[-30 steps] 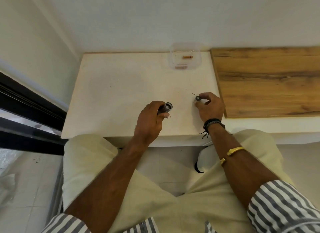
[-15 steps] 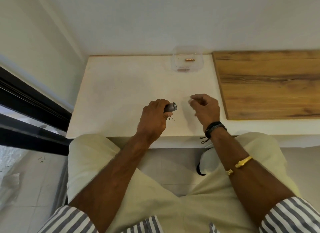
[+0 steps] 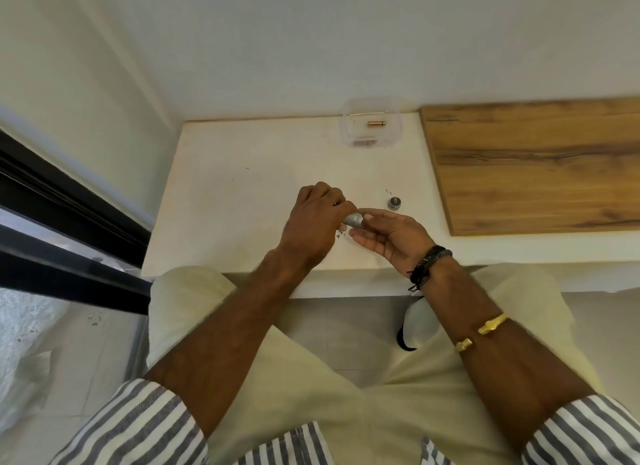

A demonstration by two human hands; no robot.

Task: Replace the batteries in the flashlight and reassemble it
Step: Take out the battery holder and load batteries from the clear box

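Gripping the flashlight (image 3: pixel 354 219) with your left hand (image 3: pixel 318 222), you had your right hand (image 3: pixel 391 236) open, probably emptying it; fresh battery (image 3: pixel 376 124) was next.

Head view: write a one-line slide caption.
Left hand grips the silver metal flashlight, right hand open at its end, dark round cap apart on white table.

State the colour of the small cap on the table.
The cap is dark grey, seen in the head view.
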